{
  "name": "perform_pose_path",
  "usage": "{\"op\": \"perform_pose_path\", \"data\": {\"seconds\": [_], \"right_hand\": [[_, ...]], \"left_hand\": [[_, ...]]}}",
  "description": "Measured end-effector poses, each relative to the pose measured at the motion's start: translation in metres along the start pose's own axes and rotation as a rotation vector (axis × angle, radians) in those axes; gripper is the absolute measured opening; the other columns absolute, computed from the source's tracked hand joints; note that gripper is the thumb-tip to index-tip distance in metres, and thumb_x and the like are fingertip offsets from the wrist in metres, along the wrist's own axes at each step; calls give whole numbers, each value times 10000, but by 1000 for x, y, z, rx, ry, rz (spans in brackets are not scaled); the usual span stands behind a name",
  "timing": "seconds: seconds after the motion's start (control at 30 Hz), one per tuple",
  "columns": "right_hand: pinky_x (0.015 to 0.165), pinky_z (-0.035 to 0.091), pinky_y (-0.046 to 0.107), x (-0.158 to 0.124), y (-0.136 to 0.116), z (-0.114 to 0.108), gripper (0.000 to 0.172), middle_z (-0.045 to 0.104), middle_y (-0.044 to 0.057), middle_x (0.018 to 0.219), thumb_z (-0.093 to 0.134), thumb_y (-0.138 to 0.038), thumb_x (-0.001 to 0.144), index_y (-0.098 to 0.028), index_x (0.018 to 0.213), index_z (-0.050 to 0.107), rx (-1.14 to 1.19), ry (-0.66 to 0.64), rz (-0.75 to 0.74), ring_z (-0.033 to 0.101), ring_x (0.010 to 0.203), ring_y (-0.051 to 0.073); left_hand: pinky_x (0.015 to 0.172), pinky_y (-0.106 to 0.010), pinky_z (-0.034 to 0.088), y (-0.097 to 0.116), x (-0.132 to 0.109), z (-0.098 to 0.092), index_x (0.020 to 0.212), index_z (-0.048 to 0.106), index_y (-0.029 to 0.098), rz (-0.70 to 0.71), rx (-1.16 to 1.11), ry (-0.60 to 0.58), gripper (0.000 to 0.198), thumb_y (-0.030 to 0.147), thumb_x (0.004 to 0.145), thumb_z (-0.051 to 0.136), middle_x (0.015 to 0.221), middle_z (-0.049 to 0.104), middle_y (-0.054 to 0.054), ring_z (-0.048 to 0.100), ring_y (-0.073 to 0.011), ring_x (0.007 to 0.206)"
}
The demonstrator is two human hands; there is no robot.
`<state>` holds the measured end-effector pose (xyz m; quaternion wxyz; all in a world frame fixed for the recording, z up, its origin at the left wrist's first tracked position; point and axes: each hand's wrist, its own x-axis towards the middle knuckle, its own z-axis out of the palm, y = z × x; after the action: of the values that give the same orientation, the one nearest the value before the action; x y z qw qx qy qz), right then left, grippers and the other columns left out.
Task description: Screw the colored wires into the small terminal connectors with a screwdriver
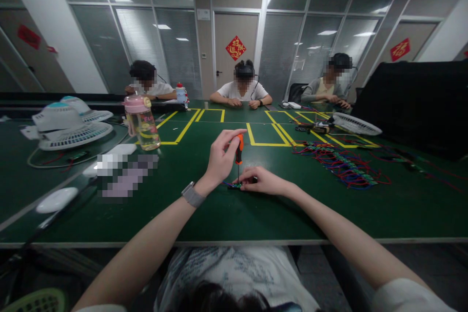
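My left hand (220,155), a watch on its wrist, is closed around the handle of an orange and black screwdriver (239,152). The screwdriver stands upright, its shaft pointing down at a small green circuit board (234,186) on the table. Whether the tip sits in a screw is too small to tell. Beside the shaft, the fingers of my right hand (263,181) pinch the right side of the board and hide part of it. A bit of blue wire shows at the board's left end.
Several wired circuit boards (343,163) lie in a row at the right. A pink-lidded bottle (146,124), white fans (75,129) and a white mouse-like object (57,200) stand left. Yellow tape (270,145) marks the green table (190,219). Three people sit opposite; a black panel (420,107) rises right.
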<state>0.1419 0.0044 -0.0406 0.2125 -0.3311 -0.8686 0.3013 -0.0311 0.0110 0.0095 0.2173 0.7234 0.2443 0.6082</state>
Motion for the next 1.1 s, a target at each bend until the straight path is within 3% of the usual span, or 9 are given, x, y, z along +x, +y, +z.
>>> {"op": "perform_pose_path", "data": {"seconds": [0.43,0.67,1.1], "right_hand": [[609,433,226,0,0,0,291,572,23,790,640,-293,842,-161,1088,720,8,1,3,532,660,110],[616,435,230,0,2,1,292,576,24,790,641,-289,837,-147,1080,721,21,3,4,530,664,113],[619,444,229,0,4,1,282,579,26,796,647,-304,838,-160,1067,725,5,11,5,537,681,116]], "left_hand": [[689,-216,501,1,0,1,1010,689,221,-23,29,33,184,274,876,575,960,573,-42,581,-138,870],[736,-229,491,0,0,0,1062,678,214,-14,21,4,244,248,933,474,1048,620,-57,577,-163,993],[740,-239,492,1,2,0,1088,674,214,-23,37,3,266,227,933,459,1067,632,-62,589,-164,984]]}}
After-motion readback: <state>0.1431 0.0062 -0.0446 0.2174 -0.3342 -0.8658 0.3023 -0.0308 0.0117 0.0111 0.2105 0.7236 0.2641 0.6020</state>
